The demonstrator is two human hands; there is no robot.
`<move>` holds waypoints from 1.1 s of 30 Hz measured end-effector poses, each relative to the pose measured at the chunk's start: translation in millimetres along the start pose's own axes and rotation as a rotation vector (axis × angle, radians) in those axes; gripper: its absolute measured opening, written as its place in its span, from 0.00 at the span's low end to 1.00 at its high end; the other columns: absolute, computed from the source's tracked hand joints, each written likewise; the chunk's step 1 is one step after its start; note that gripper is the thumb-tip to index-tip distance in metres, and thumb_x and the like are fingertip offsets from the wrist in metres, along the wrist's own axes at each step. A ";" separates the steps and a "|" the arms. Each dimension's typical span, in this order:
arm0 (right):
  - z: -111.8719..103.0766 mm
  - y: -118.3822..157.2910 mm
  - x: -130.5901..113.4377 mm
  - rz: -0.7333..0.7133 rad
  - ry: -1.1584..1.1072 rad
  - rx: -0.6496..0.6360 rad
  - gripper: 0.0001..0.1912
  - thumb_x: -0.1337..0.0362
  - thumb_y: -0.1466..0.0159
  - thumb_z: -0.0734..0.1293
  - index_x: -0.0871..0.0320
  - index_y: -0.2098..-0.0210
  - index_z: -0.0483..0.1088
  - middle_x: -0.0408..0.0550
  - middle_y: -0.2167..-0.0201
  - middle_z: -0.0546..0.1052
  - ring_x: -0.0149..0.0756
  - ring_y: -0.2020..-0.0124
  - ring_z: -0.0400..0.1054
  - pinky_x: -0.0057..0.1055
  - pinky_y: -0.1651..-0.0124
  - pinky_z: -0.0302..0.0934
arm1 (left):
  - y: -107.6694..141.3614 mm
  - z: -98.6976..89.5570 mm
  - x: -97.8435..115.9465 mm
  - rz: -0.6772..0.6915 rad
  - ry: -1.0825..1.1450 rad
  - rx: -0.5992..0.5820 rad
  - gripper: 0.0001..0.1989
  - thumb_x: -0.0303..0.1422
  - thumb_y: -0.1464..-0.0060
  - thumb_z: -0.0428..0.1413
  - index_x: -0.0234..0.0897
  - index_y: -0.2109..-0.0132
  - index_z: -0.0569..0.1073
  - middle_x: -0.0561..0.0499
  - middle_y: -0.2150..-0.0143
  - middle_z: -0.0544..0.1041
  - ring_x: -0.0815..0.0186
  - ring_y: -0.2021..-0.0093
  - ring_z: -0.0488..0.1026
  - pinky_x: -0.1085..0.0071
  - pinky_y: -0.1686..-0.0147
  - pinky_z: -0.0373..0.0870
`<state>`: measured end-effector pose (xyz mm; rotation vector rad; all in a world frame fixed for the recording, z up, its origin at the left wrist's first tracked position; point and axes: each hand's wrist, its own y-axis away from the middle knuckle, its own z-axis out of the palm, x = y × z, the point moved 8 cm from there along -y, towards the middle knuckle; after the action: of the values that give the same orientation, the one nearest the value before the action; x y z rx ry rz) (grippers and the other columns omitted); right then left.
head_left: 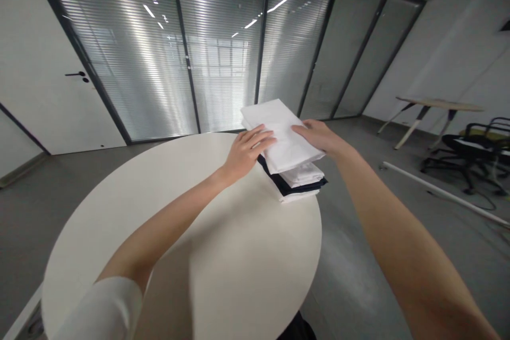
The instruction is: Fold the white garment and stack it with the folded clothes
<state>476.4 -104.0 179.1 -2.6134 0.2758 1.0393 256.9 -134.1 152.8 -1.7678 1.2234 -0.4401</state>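
Observation:
A folded white cloth [279, 143] lies over a stack of folded cloth near the far right of the round table. My left hand [249, 151] grips its left edge, with the fingers across the top and the thumb hidden. At the opposite edge, my right hand [316, 135] has the cloth between thumb and fingers; most of those fingers are out of sight underneath. Below are another white folded cloth [303, 175], a dark navy folded cloth [297, 189] and white cloth [300, 198] at the bottom. The held cloth sits slightly tilted, its near corner above the stack.
The round white table [247, 255] has its right rim close to the stack. Beyond it stand a glass partition with blinds [223, 64] and a white door [59, 90]. To the right are a wooden-topped table [442, 104], a black chair [470, 149] and a white bar [442, 191] on the floor.

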 end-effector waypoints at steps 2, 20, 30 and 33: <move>-9.7 -8.6 30.2 0.076 0.030 -0.041 0.21 0.54 0.33 0.65 0.66 0.52 0.74 0.58 0.53 0.78 0.43 0.57 0.73 0.33 0.56 0.65 | -16.6 31.8 7.4 -0.015 0.041 -0.052 0.26 0.16 0.38 0.45 0.42 0.41 0.72 0.48 0.39 0.74 0.61 0.33 0.62 0.61 0.45 0.65; 63.8 -20.9 127.8 0.186 -0.152 -0.312 0.32 0.44 0.29 0.56 0.57 0.35 0.65 0.50 0.34 0.65 0.46 0.34 0.61 0.41 0.32 0.51 | 10.1 138.2 -12.7 -0.560 0.293 -0.387 0.22 0.42 0.34 0.47 0.49 0.36 0.68 0.51 0.30 0.62 0.55 0.28 0.53 0.48 0.32 0.43; 75.8 -14.8 140.0 0.239 -0.136 -0.334 0.30 0.48 0.29 0.57 0.59 0.36 0.66 0.52 0.36 0.68 0.46 0.37 0.65 0.40 0.33 0.55 | 32.9 164.3 -17.4 -0.671 0.384 -0.454 0.22 0.45 0.35 0.48 0.55 0.37 0.68 0.56 0.29 0.61 0.58 0.27 0.48 0.52 0.29 0.38; 79.2 -9.0 148.4 0.352 -0.195 -0.388 0.32 0.41 0.31 0.56 0.57 0.40 0.71 0.53 0.44 0.76 0.48 0.45 0.72 0.42 0.40 0.64 | 49.6 162.9 -18.6 -0.976 0.466 -0.267 0.29 0.49 0.39 0.54 0.50 0.33 0.63 0.51 0.26 0.51 0.52 0.25 0.39 0.51 0.30 0.43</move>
<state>535.4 -76.4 23.7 -2.8313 0.5505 1.5968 336.9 -44.6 30.5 -2.5266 0.6272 -1.3522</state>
